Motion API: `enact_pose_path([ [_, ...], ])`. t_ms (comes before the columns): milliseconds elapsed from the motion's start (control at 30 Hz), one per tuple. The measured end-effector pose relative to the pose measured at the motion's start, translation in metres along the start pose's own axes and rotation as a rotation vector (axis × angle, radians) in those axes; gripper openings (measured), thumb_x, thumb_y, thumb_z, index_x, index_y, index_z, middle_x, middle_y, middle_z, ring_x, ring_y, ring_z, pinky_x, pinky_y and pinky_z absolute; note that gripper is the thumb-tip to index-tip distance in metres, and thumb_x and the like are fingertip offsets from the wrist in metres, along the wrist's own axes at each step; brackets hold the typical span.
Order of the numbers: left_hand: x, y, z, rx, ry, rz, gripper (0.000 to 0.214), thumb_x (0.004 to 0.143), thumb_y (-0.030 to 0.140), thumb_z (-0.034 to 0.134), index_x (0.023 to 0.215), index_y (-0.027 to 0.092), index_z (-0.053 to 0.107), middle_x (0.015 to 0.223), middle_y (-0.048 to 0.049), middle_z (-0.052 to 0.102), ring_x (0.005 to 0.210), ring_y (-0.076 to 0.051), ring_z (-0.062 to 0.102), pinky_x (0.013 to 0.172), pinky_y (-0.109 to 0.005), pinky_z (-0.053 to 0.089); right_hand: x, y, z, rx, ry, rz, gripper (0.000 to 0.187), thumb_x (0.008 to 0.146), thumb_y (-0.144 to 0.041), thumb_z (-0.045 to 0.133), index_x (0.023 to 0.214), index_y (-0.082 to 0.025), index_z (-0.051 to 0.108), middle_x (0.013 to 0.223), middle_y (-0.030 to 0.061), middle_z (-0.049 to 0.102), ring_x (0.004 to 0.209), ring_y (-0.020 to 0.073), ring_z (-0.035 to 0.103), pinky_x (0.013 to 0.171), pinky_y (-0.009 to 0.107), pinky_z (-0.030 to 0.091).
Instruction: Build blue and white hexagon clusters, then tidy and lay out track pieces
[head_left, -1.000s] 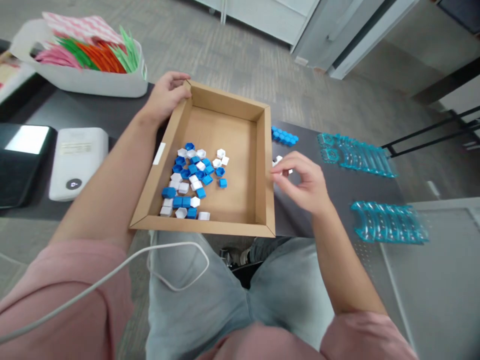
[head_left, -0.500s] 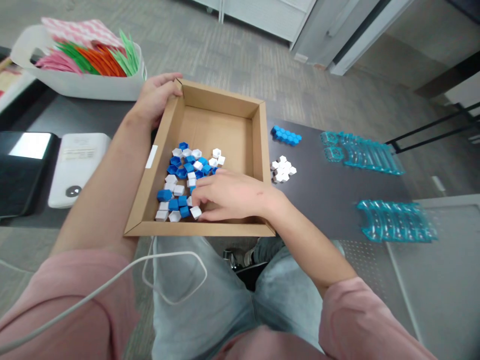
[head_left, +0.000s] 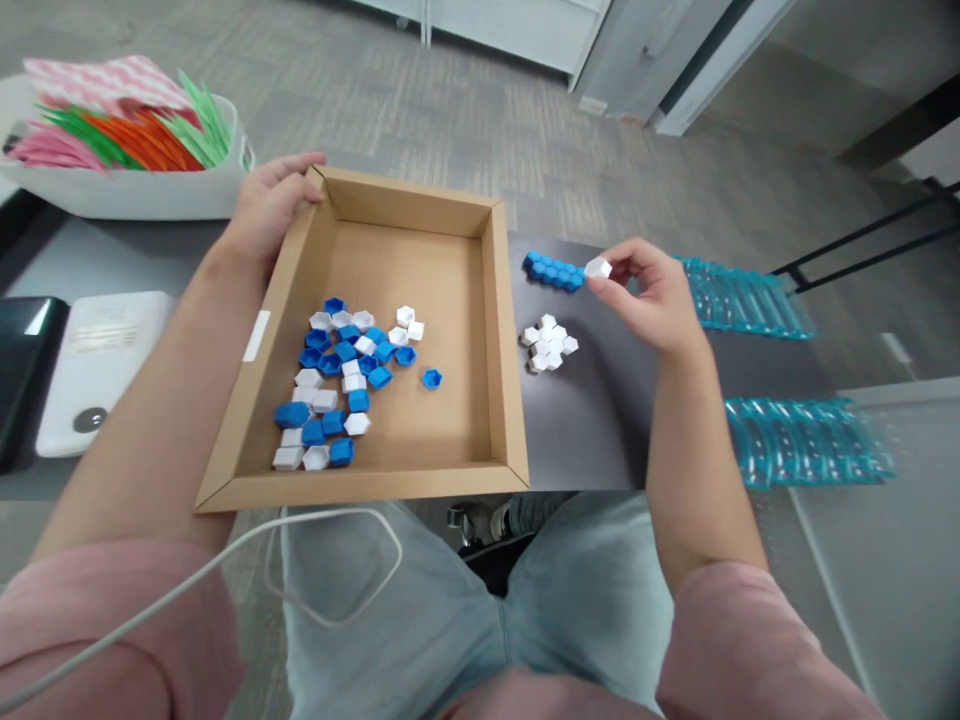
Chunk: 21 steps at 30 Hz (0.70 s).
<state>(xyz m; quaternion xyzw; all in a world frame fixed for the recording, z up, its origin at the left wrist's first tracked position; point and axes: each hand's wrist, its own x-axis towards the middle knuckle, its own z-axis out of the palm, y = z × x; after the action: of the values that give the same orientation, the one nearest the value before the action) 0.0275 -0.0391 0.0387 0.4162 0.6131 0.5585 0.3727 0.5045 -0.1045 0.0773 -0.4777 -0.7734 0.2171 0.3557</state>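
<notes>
A shallow cardboard tray [head_left: 501, 330] rests on the dark table and over my lap. Several loose blue and white hexagon pieces [head_left: 341, 380] lie in its left half. My left hand [head_left: 266, 205] grips the tray's far left corner. My right hand [head_left: 649, 295] is raised over the table right of the tray, pinching a white hexagon piece [head_left: 598, 267] between thumb and fingers. That piece is just beside a joined row of blue hexagons [head_left: 553, 271]. A small cluster of joined white hexagons [head_left: 547, 344] lies below it on the table.
Translucent teal plastic strips [head_left: 750, 300] lie at the right, with a second bundle [head_left: 806, 440] nearer. A white bin of coloured paper [head_left: 127, 150] stands at the far left. A white device [head_left: 94, 365] and a dark tablet [head_left: 19, 370] lie left of the tray. A white cable [head_left: 322, 560] crosses my lap.
My right hand went from the table into the tray, then came back out to the right holding a white hexagon piece. My left hand stayed on the tray corner.
</notes>
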Motion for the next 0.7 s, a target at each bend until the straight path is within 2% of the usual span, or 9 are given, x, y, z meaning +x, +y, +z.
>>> enact_pose_path([
  [167, -0.004, 0.009, 0.002, 0.107, 0.066, 0.018, 0.087, 0.051, 0.014, 0.068, 0.136, 0.011, 0.084, 0.122, -0.0048, 0.085, 0.132, -0.031, 0.075, 0.136, -0.062, 0.054, -0.015, 0.021, -0.018, -0.151, -0.249, 0.165, 0.042, 0.088, -0.061, 0.096, 0.099, -0.025, 0.078, 0.08, 0.0019, 0.073, 0.076, 0.0223, 0.066, 0.073, 0.037, 0.053],
  [267, 0.0, 0.006, -0.001, 0.163, 0.03, 0.034, 0.101, 0.046, 0.016, 0.063, 0.145, 0.01, 0.08, 0.127, -0.0037, 0.085, 0.143, -0.035, 0.073, 0.138, -0.068, 0.052, -0.018, 0.022, -0.022, -0.208, -0.377, 0.249, 0.037, 0.087, -0.053, 0.098, 0.098, -0.023, 0.08, 0.084, 0.0032, 0.076, 0.079, 0.0233, 0.07, 0.076, 0.037, 0.054],
  [333, 0.003, 0.003, -0.003, 0.213, 0.012, 0.058, 0.106, 0.044, 0.019, 0.063, 0.148, 0.009, 0.078, 0.138, -0.0046, 0.084, 0.153, -0.037, 0.068, 0.14, -0.069, 0.048, -0.018, 0.021, -0.025, -0.245, -0.432, 0.279, 0.036, 0.085, -0.05, 0.1, 0.098, -0.023, 0.08, 0.09, 0.0045, 0.078, 0.082, 0.024, 0.072, 0.078, 0.037, 0.055],
  [433, 0.005, 0.0, -0.006, 0.274, -0.013, 0.074, 0.116, 0.042, 0.024, 0.06, 0.156, 0.006, 0.073, 0.159, -0.0071, 0.077, 0.168, -0.041, 0.054, 0.144, -0.07, 0.039, -0.02, 0.018, -0.029, -0.283, -0.468, 0.28, 0.034, 0.085, -0.046, 0.101, 0.1, -0.023, 0.081, 0.099, 0.0059, 0.081, 0.086, 0.0245, 0.073, 0.079, 0.037, 0.055],
  [533, 0.004, 0.003, -0.006, 0.302, -0.038, 0.063, 0.125, 0.041, 0.024, 0.06, 0.164, 0.003, 0.066, 0.168, -0.0094, 0.071, 0.174, -0.042, 0.046, 0.147, -0.069, 0.034, -0.022, 0.016, -0.031, -0.282, -0.483, 0.29, 0.032, 0.086, -0.044, 0.101, 0.102, -0.023, 0.082, 0.102, 0.0061, 0.082, 0.087, 0.0243, 0.073, 0.079, 0.037, 0.056],
  [700, 0.001, 0.011, -0.003, 0.329, -0.017, 0.048, 0.124, 0.04, 0.021, 0.057, 0.163, 0.005, 0.067, 0.166, -0.007, 0.073, 0.171, -0.036, 0.051, 0.148, -0.064, 0.034, -0.024, 0.025, -0.026, -0.12, -0.404, 0.274, 0.039, 0.077, -0.044, 0.108, 0.097, -0.025, 0.081, 0.089, 0.0037, 0.079, 0.082, 0.0243, 0.072, 0.075, 0.038, 0.056],
])
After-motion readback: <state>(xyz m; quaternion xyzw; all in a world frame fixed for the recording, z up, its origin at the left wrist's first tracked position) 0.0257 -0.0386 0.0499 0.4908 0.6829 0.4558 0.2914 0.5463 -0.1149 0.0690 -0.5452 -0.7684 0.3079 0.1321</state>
